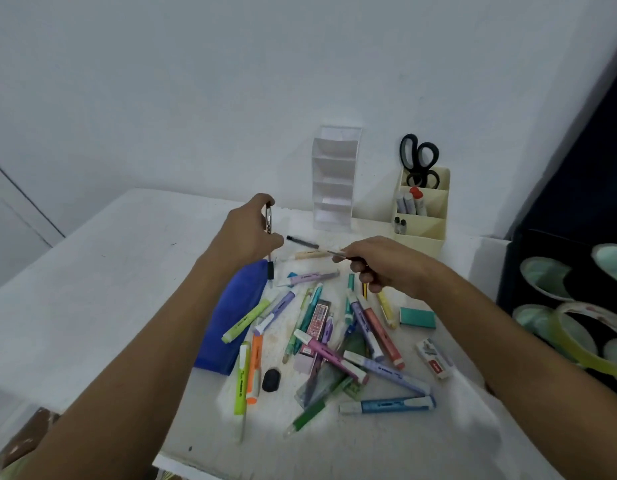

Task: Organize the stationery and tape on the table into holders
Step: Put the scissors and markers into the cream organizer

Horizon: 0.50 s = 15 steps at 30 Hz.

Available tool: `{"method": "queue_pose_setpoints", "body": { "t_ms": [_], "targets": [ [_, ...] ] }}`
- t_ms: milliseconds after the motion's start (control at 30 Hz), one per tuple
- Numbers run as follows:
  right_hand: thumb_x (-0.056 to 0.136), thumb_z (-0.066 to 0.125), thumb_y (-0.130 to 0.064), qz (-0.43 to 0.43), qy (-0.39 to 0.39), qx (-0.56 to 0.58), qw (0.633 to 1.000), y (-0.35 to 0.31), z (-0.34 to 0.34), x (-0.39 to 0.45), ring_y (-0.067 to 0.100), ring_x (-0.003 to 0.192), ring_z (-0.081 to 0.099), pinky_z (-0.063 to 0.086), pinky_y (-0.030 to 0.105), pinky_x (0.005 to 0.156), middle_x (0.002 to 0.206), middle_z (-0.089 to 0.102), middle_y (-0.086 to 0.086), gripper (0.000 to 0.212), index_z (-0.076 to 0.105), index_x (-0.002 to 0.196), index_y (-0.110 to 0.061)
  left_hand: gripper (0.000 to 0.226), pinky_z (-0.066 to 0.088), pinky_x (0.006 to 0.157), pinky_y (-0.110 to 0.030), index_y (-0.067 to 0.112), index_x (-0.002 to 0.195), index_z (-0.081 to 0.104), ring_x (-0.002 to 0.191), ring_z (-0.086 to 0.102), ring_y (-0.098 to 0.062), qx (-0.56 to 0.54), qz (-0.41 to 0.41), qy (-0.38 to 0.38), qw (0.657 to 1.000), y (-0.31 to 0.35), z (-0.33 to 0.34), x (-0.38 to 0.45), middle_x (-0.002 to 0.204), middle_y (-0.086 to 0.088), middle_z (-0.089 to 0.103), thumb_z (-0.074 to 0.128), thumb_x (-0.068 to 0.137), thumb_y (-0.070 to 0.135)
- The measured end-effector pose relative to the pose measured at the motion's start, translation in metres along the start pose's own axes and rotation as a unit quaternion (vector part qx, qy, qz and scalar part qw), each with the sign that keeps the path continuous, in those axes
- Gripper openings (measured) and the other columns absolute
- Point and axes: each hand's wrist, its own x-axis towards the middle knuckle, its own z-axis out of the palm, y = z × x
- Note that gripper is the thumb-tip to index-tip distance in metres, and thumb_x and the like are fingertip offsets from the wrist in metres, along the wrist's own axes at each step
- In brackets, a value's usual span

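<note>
A heap of highlighters and pens point(338, 337) lies on the white table point(102, 271). My left hand point(248, 233) grips a slim pen point(269, 221) held nearly upright above the blue pencil case point(231, 320). My right hand point(386, 265) pinches a thin dark pen point(335, 252) that points left over the heap. An empty white tiered holder point(335, 178) stands at the back. Beside it a cream holder point(421, 220) carries black scissors point(418, 161) and a few markers. Several tape rolls point(577, 327) lie at the right.
A black pen point(302, 241) and a beige pen point(310, 254) lie near the holders. A teal eraser point(417, 317), a black eraser point(271, 380) and a small white box point(433, 358) sit around the heap. A dark surface point(549, 237) borders the table's right edge.
</note>
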Motion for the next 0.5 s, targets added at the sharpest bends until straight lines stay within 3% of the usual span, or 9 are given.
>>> {"method": "queue_pose_setpoints", "body": {
  "t_ms": [67, 133, 267, 367, 433, 500],
  "targets": [
    [0.096, 0.052, -0.033, -0.006, 0.007, 0.048, 0.999, -0.001, -0.006, -0.002, 0.012, 0.056, 0.037, 0.034, 0.026, 0.050, 0.063, 0.038, -0.003, 0.029, 0.066, 0.101, -0.008, 0.052, 0.051, 0.065, -0.031, 0.023, 0.129, 0.049, 0.065, 0.060, -0.020, -0.019, 0.022, 0.011, 1.000, 0.012, 0.002, 0.000, 0.093, -0.004, 0.062, 0.063, 0.079, 0.013],
    [0.097, 0.052, -0.036, -0.041, 0.022, 0.077, 0.996, -0.001, -0.010, -0.005, 0.012, 0.060, 0.045, 0.040, 0.028, 0.057, 0.065, 0.048, -0.002, 0.029, 0.065, 0.098, -0.010, 0.048, 0.054, 0.064, -0.031, 0.030, 0.126, 0.051, 0.069, 0.065, -0.020, -0.050, 0.039, 0.006, 0.998, 0.025, 0.004, 0.003, 0.094, -0.003, 0.065, 0.058, 0.082, 0.014],
    [0.103, 0.035, -0.032, -0.097, 0.063, 0.075, 0.990, -0.004, -0.021, -0.014, 0.016, 0.081, 0.060, 0.044, 0.031, 0.073, 0.091, 0.074, 0.001, 0.025, 0.051, 0.112, -0.015, 0.040, 0.059, 0.066, -0.034, 0.033, 0.125, 0.052, 0.064, 0.069, -0.010, -0.085, 0.092, -0.010, 0.992, 0.049, 0.008, 0.008, 0.090, 0.002, 0.067, 0.056, 0.088, 0.019],
    [0.104, 0.035, -0.025, -0.139, 0.075, 0.119, 0.980, -0.008, -0.035, -0.024, 0.015, 0.078, 0.059, 0.044, 0.028, 0.068, 0.096, 0.072, 0.002, 0.016, 0.048, 0.109, -0.017, 0.029, 0.059, 0.066, -0.042, 0.031, 0.120, 0.056, 0.063, 0.070, -0.011, -0.121, 0.118, -0.001, 0.986, 0.070, 0.016, 0.017, 0.090, 0.002, 0.066, 0.057, 0.092, 0.024],
    [0.102, 0.041, -0.013, -0.162, 0.083, 0.228, 0.956, -0.010, -0.047, -0.028, 0.014, 0.068, 0.053, 0.041, 0.027, 0.062, 0.088, 0.061, 0.005, 0.011, 0.048, 0.110, -0.014, 0.024, 0.059, 0.067, -0.043, 0.031, 0.115, 0.058, 0.062, 0.071, -0.012, -0.145, 0.131, 0.012, 0.981, 0.085, 0.022, 0.022, 0.090, 0.001, 0.064, 0.058, 0.092, 0.024],
    [0.098, 0.042, -0.006, -0.173, 0.115, 0.276, 0.938, -0.013, -0.064, -0.032, 0.013, 0.062, 0.048, 0.039, 0.027, 0.059, 0.080, 0.052, 0.003, 0.020, 0.048, 0.115, -0.015, 0.020, 0.059, 0.070, -0.044, 0.030, 0.110, 0.058, 0.063, 0.070, -0.014, -0.171, 0.151, 0.022, 0.973, 0.102, 0.028, 0.026, 0.085, 0.003, 0.063, 0.059, 0.091, 0.022]
  ]
}}
